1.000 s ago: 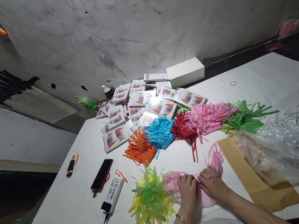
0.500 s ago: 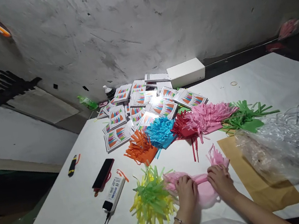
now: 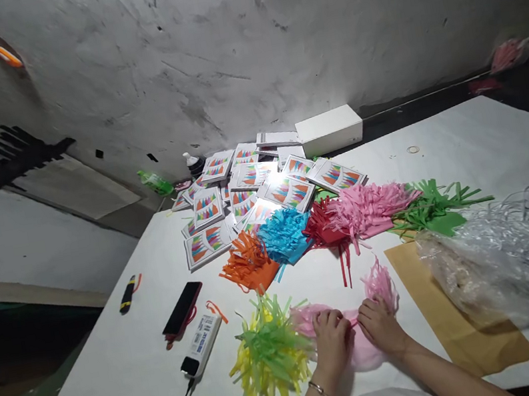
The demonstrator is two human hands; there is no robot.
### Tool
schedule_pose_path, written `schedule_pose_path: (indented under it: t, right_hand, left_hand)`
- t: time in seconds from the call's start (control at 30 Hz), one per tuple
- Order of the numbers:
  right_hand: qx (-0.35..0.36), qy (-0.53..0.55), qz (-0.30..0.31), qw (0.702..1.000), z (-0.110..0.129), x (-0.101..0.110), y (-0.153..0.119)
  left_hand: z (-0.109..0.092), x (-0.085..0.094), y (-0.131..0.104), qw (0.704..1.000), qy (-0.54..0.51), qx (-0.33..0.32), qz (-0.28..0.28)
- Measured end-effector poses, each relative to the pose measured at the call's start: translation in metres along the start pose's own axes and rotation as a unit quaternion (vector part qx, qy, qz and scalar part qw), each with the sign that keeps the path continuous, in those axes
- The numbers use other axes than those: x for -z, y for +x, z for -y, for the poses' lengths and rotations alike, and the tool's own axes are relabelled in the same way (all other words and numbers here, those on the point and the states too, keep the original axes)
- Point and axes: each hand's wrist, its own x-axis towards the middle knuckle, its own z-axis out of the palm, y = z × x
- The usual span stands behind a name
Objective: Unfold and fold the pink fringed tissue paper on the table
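Note:
Light pink tissue paper lies at the table's front edge, with fringed ends at its left and upper right. My left hand is closed on its rolled middle, a bracelet on that wrist. Close beside it, my right hand is closed on the same roll, below the upright pink fringe. Left of my hands sits a yellow and light green fringed bundle. Behind them runs a row of fringed bundles: orange, blue, red, pink and green.
Several printed packets are piled at the back beside a white box. A phone, a power bank and a cutter lie left. Brown paper and a clear plastic bag are at right.
My right hand has moved left, closer to my left hand, and the upright pink fringe has shifted left with it. My left hand has barely moved.

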Motion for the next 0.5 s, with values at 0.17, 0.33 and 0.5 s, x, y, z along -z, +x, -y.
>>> schedule_pose_path:
  t: [0.17,0.33,0.5]
  right_hand:
    - [0.005,0.013,0.001,1.0,0.011,0.002,0.005]
    - [0.021,0.022,-0.005,1.0,0.002,0.007,0.001]
    - [-0.01,0.028,-0.028,0.999,-0.017,0.018,-0.013]
  left_hand:
    - [0.0,-0.004,-0.003,1.0,-0.014,-0.005,-0.016]
    - [-0.001,-0.002,0.002,0.999,-0.022,0.031,-0.016]
    - [-0.003,0.005,0.003,0.999,-0.003,0.048,0.009]
